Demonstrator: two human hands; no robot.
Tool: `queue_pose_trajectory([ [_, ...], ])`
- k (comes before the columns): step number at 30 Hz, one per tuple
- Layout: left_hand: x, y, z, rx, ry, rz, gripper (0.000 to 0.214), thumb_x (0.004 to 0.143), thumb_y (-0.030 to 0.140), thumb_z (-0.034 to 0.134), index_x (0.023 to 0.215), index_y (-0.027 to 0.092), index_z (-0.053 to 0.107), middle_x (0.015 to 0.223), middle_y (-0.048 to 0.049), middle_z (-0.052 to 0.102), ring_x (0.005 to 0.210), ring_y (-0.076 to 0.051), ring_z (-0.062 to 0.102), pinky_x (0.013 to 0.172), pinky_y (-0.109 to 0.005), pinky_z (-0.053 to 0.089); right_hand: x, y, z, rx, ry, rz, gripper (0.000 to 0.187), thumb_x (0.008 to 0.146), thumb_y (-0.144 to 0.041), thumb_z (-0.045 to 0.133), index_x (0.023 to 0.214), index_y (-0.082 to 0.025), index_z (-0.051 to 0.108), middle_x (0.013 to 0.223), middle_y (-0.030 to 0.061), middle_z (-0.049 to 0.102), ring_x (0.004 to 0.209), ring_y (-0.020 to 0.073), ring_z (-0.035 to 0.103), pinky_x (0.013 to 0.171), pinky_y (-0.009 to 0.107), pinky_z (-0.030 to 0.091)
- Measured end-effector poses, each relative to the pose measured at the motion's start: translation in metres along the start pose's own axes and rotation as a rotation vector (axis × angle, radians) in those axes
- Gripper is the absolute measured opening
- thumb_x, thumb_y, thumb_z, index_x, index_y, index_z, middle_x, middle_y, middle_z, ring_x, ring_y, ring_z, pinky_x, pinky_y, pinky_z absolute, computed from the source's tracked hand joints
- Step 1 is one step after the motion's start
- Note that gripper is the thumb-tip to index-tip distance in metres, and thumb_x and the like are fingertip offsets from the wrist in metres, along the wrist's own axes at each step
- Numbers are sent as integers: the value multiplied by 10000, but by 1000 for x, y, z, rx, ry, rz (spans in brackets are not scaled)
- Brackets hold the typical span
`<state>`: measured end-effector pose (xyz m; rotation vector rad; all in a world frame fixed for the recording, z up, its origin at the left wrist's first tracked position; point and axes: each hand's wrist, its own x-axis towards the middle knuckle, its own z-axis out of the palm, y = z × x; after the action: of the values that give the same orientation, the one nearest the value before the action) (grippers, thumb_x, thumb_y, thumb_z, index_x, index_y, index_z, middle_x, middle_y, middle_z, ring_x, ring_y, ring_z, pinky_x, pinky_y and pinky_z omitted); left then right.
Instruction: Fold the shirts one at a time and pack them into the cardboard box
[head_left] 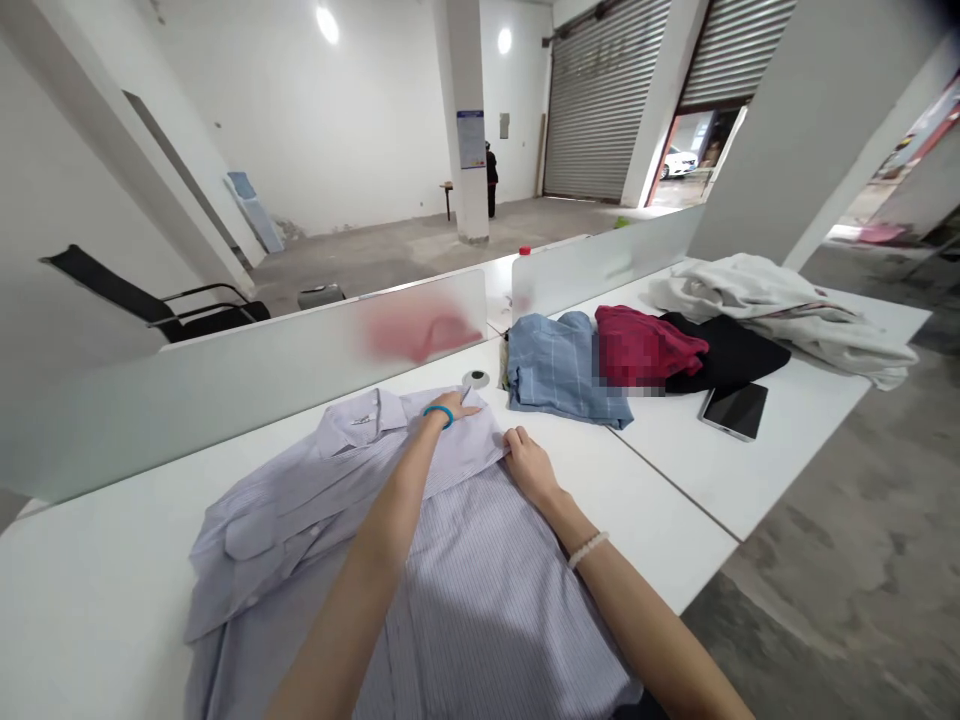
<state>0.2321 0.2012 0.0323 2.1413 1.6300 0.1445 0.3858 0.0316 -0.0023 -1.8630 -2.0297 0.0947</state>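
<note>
Right hand (531,468) pinches the striped shirt (457,545), left hand (454,405) spread just left of that grip, blue garment (556,370) beyond!

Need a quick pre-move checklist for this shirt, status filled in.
1. Left hand on shirt: ok, laid on its upper part.
2. Right hand at shirt edge: ok, fingers curled there.
3. Shirt smooth: not ok, creased and bunched below the collar.
4. Phone apart from shirt: ok, lies beyond the blue cloth.
5. Shirt's lower end fully on table: cannot tell, cut off by the picture.
</note>
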Motion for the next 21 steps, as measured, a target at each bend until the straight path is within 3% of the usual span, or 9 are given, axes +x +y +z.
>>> queue_pose_trajectory([
  [7,17,-11,6,-140,68,32,264,782,391,571,683,149,606,620,-2,610,691,-174,580,627,-250,376,1,3,0,106,-64,0,222,842,-46,346,965,-208,435,938,36,627,772,170,579,621,245,313],
  [13,14,-18,20,-271,232,34,258,856,349,529,1056,187,540,780,-3,686,722,-132,609,669,-224,404,1,0,-4,147,-90,13,224,819,-48,344,951,-199,444,951,41,636,755,164,575,636,243,304],
  [21,15,-15,24,-224,380,30,233,881,329,527,1098,246,517,798,5,699,818,-153,635,712,-240,405,0,0,-6,151,-92,107,196,825,-93,363,970,-185,458,885,55,651,667,170,546,601,253,266],
])
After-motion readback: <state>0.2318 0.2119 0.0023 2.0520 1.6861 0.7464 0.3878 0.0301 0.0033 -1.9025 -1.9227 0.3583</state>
